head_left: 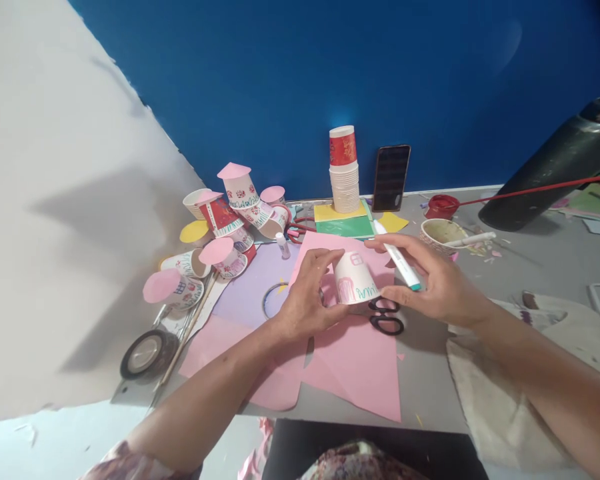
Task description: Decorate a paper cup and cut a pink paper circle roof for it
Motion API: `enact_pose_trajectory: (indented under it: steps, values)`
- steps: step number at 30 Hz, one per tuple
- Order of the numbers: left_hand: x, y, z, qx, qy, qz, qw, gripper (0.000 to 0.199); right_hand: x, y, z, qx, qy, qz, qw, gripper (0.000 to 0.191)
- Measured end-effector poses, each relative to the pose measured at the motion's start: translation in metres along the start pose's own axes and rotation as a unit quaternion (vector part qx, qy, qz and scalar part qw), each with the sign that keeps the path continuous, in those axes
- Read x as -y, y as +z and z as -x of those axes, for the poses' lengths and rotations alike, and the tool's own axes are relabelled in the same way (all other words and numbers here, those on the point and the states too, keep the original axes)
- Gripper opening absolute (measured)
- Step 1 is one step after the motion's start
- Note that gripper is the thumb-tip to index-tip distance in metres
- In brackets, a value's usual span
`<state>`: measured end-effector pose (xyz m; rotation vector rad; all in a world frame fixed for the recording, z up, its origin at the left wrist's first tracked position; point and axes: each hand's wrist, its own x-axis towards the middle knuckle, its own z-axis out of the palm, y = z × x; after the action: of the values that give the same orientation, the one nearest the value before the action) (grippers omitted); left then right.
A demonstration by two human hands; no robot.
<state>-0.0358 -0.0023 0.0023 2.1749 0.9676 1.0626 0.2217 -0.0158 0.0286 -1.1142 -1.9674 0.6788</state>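
— Our left hand [310, 297], just below the centre of the frame, is closed on a paper cup [356, 279], thumb low and fingers high. What of our right?

— Our right hand [437, 280] grasps a white marker [400, 263] with a teal end, and its thumb reaches the cup's lower edge. We record the cup at the centre, wide rim down and slightly tilted, bearing a pink window, a pink arch and green strokes.

— And around it?

— Pink paper [355, 373] spreads across the lower centre, with black-handled scissors [386, 323] beside the cup. We note a pale cloth [485, 380] at lower right and a tape roll [147, 353] at lower left.

— Further off?

— Decorated cups [240, 193], several with pink paper tops, crowd left of centre. Right of centre we find a patterned bowl [433, 233] with a white stick across it, then a red pot [441, 207].

— And farthest?

— We list a cup stack [345, 180] on yellow and green sheets, a phone [391, 179] leaning by the blue wall [280, 87], and a dark bottle [545, 170] slanting at upper right.
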Motion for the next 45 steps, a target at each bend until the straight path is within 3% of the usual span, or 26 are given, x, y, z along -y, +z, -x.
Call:
enact_pose_trajectory:
  steps: [4, 11, 18, 24, 31, 45]
  values:
    - [0.000, 0.000, -0.003, -0.048, -0.032, -0.017, 0.998, 0.069, -0.004, -0.003, -0.003, -0.026, -0.015, 0.060, 0.998, 0.052]
    - [0.009, -0.003, -0.010, -0.107, -0.098, 0.014, 0.989, 0.067, -0.031, 0.000, -0.007, 0.053, -0.095, 0.222, 0.969, 0.076]
    - [0.010, -0.004, -0.013, -0.126, -0.149, 0.030, 0.980, 0.072, -0.042, 0.000, -0.007, 0.088, -0.112, 0.304, 0.942, 0.072]
    - [0.008, -0.005, -0.014, -0.128, -0.157, 0.034, 0.979, 0.069, -0.046, 0.002, -0.005, 0.089, -0.107, 0.305, 0.942, 0.056]
    - [0.009, -0.004, -0.013, -0.130, -0.155, 0.032, 0.979, 0.071, -0.030, 0.010, -0.004, 0.066, -0.126, 0.248, 0.958, 0.036]
    - [0.004, -0.006, -0.014, -0.119, -0.180, 0.041, 0.976, 0.065, -0.024, 0.017, -0.006, 0.117, -0.085, 0.216, 0.966, 0.026]
